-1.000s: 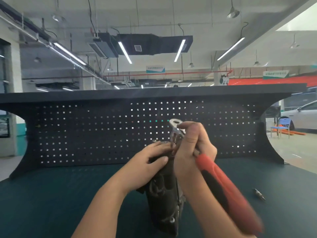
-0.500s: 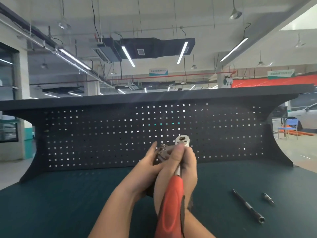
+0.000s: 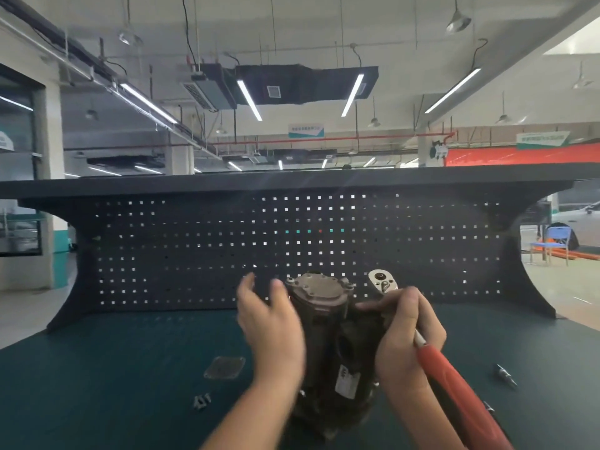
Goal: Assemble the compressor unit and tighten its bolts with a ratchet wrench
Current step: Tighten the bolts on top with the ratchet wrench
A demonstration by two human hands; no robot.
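That compressor unit (image 3: 328,336) standing on the bench mat (image 3: 113,384) looks like heavy, rigid cast metal, so grab its body low; left hand (image 3: 271,323) hovers open beside it, right hand (image 3: 404,332) grips the ratchet wrench (image 3: 454,381).

One dark, grimy cast-metal compressor unit (image 3: 328,339) stands on one dark green matted surface (image 3: 97,384), and two bare hands are in view: one left hand (image 3: 271,323) and one right hand (image 3: 406,336), the right one holding the single ratchet wrench with a chrome head and red handle (image 3: 454,388). Loose on the mat lie one flat, square, greyish gasket-like plate (image 3: 224,367), one small cluster of silvery bolts (image 3: 201,401) too blurred to count singly, and one short silvery metal bit (image 3: 505,375). Behind stands one black perforated pegboard panel (image 3: 194,248), and far off to the right one blue chair (image 3: 552,243) and one white car (image 3: 581,219).
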